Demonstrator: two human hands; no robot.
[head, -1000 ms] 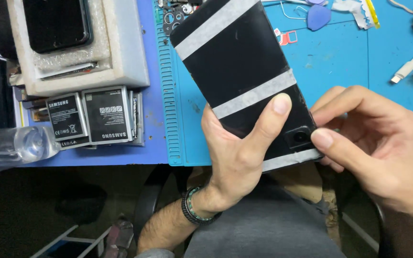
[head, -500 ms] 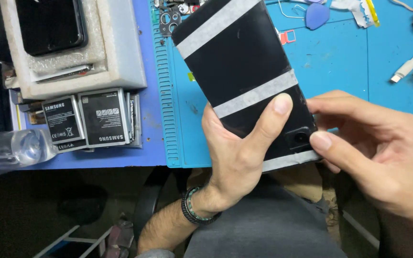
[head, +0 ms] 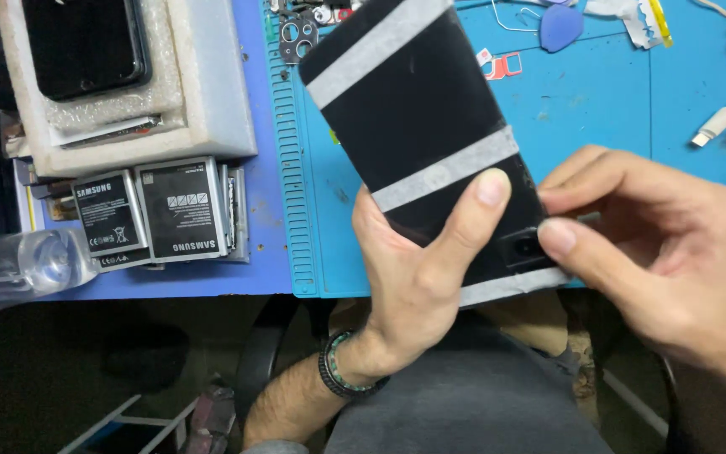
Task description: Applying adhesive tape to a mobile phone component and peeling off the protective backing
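A glossy black glass-like phone panel (head: 418,143), crossed by strips of matt white paper tape (head: 445,171), is seen above a smooth teal rubbery work mat (head: 598,101). To the left, matt paper-labelled batteries (head: 180,210) with metallic edges are stacked near a rough white foam tray (head: 203,101). A clear plastic bottle (head: 18,265) is shown near left; a beaded wristband (head: 339,374) looks glossy.
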